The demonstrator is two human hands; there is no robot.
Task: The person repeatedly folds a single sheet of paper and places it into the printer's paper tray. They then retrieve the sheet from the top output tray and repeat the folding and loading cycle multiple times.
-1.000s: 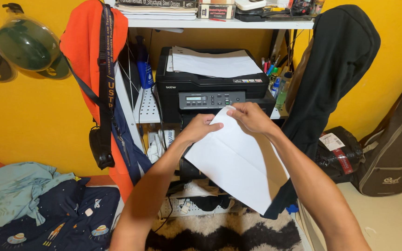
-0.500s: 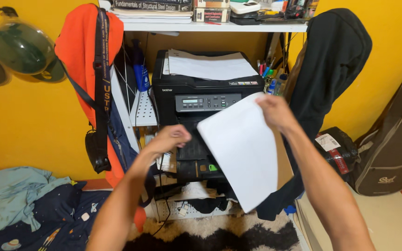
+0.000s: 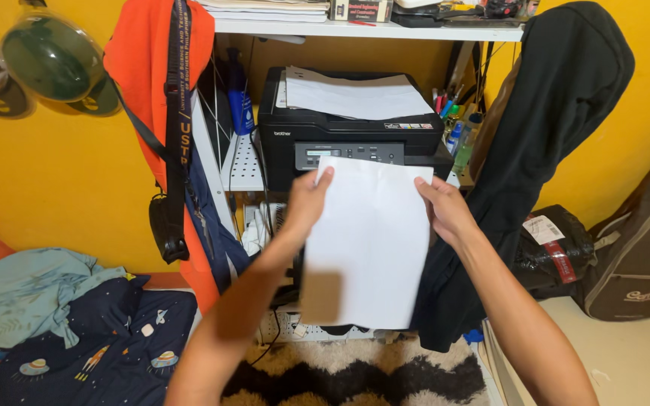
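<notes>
A person stands facing a black printer (image 3: pixel 351 139) that sits on a white shelf unit (image 3: pixel 238 162) against a yellow wall (image 3: pixel 62 180). Both bare hands hold up one white sheet of paper (image 3: pixel 362 244) upright in front of the printer, covering its lower front. The left hand (image 3: pixel 306 203) grasps the sheet's left edge near the top corner, fingers curled against the paper. The right hand (image 3: pixel 445 210) pinches the right edge near the top, thumb in front. The sheet hangs straight down, its lower left part in shadow. More white paper (image 3: pixel 355 98) lies on top of the printer. To the left, an orange garment (image 3: pixel 148 68) and a dark lanyard with a pouch (image 3: pixel 171 150) hang from the shelf frame; caps (image 3: pixel 39 64) hang on the wall. To the right hangs a black hooded jacket (image 3: pixel 543 135), with a dark bag (image 3: pixel 637 240) beside it. Crumpled clothes (image 3: pixel 62 323) lie at lower left, and a black-and-cream zigzag rug (image 3: pixel 362 376) covers the floor below.
</notes>
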